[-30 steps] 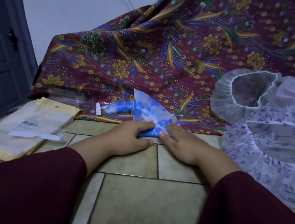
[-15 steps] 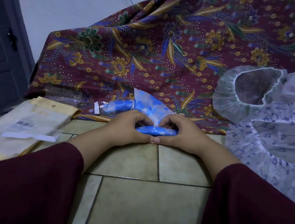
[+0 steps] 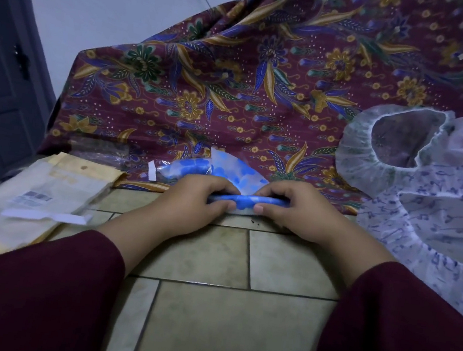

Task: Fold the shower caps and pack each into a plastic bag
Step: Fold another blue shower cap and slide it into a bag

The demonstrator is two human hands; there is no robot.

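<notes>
A second ago we had both palms flat on the blue shower cap [image 3: 246, 199], pressing it to the tiled floor [image 3: 233, 324]. Now our left hand [image 3: 194, 200] and right hand [image 3: 293, 211] are curled round it from either end, thumbs underneath and fingers over the top, and the cap is a tight, narrow roll held between them, just above the tiles. The unrolled tail of the same cap still sticks up behind the roll, so we judge the folding of this one nearly done but not finished; bagging comes after that.

Just behind the roll, at the foot of the patterned cloth [image 3: 266, 91], lies what looks like an already packed cap in a clear bag [image 3: 183, 168], its white sealing strip at its left end. Well to the left of the roll sits a stack of flat bags [image 3: 36, 201], yellowish in this dim light; we cannot tell how many. To the right of the roll, unfolded caps [image 3: 441, 219] are heaped, the heap cut off by the frame edge.

Our fingers hide both ends of the roll, so we cannot see how neatly it is wound. A second clear packet further left of the packed one is too murky to make out.
</notes>
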